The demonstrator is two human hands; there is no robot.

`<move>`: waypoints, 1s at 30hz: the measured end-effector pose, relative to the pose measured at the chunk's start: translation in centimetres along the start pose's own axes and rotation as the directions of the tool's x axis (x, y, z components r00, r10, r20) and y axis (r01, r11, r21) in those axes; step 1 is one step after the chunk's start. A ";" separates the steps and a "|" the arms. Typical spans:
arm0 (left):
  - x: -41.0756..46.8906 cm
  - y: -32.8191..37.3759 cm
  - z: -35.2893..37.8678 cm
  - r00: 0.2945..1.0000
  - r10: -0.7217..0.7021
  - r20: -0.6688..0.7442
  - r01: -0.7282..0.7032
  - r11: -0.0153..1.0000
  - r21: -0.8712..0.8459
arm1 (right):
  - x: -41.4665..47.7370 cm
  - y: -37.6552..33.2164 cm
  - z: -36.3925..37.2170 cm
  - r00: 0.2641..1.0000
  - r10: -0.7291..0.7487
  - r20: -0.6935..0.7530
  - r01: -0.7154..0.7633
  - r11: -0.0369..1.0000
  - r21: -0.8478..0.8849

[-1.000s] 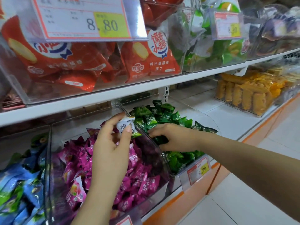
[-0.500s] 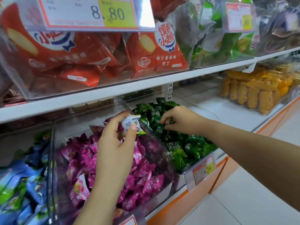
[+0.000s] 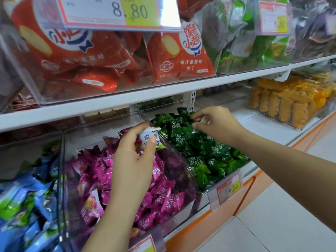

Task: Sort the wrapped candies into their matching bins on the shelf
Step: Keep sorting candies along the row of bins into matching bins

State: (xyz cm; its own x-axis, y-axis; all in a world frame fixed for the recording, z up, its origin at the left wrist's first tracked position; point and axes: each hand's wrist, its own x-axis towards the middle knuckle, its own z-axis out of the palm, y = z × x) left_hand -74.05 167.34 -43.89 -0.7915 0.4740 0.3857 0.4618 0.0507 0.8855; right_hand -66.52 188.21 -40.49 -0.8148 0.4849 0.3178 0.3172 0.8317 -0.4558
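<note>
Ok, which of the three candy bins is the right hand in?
The green-candy bin, rightmost of the three: the right hand is at its back. The left hand, over the neighbouring pink bin, holds a white candy.

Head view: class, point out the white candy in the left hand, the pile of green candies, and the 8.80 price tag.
white candy (image 3: 149,137), head view, middle of its wrapper.
green candies (image 3: 209,148), head view, middle of the pile.
8.80 price tag (image 3: 118,11), head view, its printed face.
</note>
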 end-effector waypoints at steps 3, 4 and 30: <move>-0.1 0.0 -0.1 1.000 0.011 -0.002 -0.011 1.000 0.002 | -1.0 -2.1 1.1 0.906 -0.104 0.411 0.061 0.991 0.116; -0.1 0.1 -0.1 1.000 0.010 -0.001 -0.010 1.000 -0.004 | -1.1 -2.2 1.6 0.847 -0.109 0.520 0.062 0.992 0.107; -1.5 0.8 -2.3 1.000 0.029 0.010 -0.029 1.000 0.003 | -1.6 -2.1 0.4 0.936 -0.001 0.352 -0.087 0.968 0.234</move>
State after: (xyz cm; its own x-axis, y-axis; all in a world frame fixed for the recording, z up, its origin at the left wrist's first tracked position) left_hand -73.41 164.62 -43.18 -0.7740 0.4839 0.4084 0.4856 0.0397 0.8733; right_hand -66.02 185.60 -40.39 -0.9337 0.3579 0.0052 0.2646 0.6998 -0.6635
